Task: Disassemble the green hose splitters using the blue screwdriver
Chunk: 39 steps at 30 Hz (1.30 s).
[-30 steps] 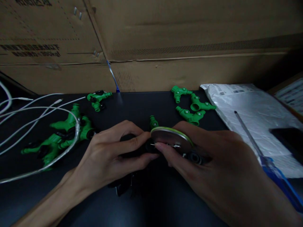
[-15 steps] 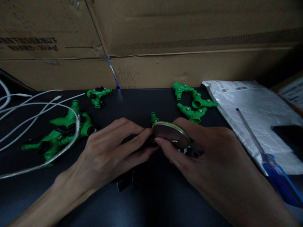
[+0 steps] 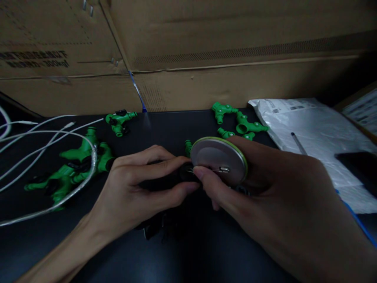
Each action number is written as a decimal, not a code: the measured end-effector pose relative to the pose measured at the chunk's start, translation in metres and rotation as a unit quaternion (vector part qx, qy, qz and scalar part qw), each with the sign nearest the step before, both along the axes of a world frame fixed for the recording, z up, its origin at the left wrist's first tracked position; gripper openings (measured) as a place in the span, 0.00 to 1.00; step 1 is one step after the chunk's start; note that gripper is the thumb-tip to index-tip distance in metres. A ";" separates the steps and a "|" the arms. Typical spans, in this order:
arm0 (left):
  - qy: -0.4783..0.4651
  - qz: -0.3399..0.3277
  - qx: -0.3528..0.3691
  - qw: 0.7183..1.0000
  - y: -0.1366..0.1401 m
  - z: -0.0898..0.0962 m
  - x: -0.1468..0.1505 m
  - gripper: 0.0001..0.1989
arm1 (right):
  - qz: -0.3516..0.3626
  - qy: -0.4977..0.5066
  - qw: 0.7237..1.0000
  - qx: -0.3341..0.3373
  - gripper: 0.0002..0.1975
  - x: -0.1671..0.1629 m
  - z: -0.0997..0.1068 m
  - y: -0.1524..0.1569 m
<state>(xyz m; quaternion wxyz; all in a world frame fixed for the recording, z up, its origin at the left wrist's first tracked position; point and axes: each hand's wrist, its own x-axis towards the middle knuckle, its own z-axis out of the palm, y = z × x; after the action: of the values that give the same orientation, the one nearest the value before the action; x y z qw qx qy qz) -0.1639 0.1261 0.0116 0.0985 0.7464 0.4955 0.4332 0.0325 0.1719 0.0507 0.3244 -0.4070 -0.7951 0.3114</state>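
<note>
My right hand (image 3: 265,196) pinches a round pin-back badge (image 3: 210,155), its metal back facing me and a yellow-green edge showing. The badge's pin is unclasped, and its thin tip points left past my thumb. Between the thumb and fingers of my left hand (image 3: 147,184) is a small round black part (image 3: 186,171), dark and partly covered. The pin's tip is at this black part; whether it goes in, I cannot tell. Just behind the badge stands a green hose connector piece (image 3: 188,147), mostly hidden. Dark small parts (image 3: 151,230) lie below my left hand.
Green splitter bodies (image 3: 250,125) lie at the back right. More green splitters with black parts (image 3: 66,179) lie at left, under white cables (image 3: 44,133). A silver mailer (image 3: 318,137) bears a screwdriver (image 3: 299,143) and a black phone-like slab (image 3: 359,167). Cardboard (image 3: 235,86) walls the back.
The badge has risen and tilted to show more of its back. My left fingers have opened out around the black part, which now shows. My right hand has moved slightly up and right.
</note>
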 end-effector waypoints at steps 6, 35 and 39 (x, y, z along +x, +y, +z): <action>-0.064 -0.039 -0.063 0.995 0.001 0.002 -0.001 0.10 | 0.008 -0.020 1.000 -0.022 0.05 0.002 0.002 0.003; -0.153 -0.093 -0.152 0.972 0.001 0.006 -0.006 0.12 | 0.017 -0.008 1.000 -0.005 0.11 0.005 0.002 0.003; -0.154 -0.091 -0.155 0.972 0.000 0.004 -0.007 0.11 | 0.024 -0.010 1.000 -0.004 0.11 0.005 0.000 0.003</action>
<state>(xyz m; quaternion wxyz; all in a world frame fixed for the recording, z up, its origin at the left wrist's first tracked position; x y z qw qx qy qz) -0.1707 0.1262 0.0161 0.3271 0.6886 0.4653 0.4498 0.0380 0.1746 0.0504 0.3070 -0.3921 -0.8068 0.3178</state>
